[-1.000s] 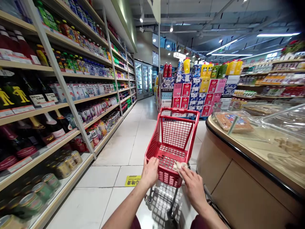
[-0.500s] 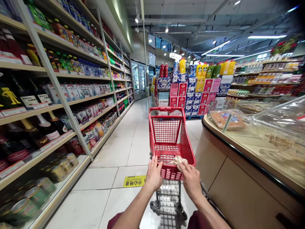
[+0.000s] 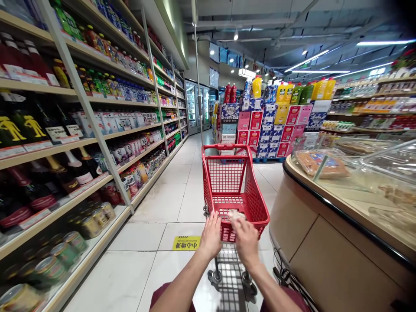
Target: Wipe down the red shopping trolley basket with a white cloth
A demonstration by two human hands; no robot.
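Fingers left (image 3: 212, 221): outstretched, touching red cart (image 3: 255, 204) | fingers right (image 3: 239, 225): part-curled, holding pale cloth (image 3: 235, 214)

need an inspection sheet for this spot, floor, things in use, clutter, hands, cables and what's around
Surface: pale tiled floor with a yellow caution sticker left of the cart.
Job's things: red shopping cart; pale cloth at its near rim.
Clutter: stacked cartons beyond the cart, bottles on top; looks like display stock.
Hands: left hand on the near rim, fingers extended; right hand holding the cloth.
Cables: dark, tangled cables at the counter's foot.
Surroundings: drink shelves left, food counter right.
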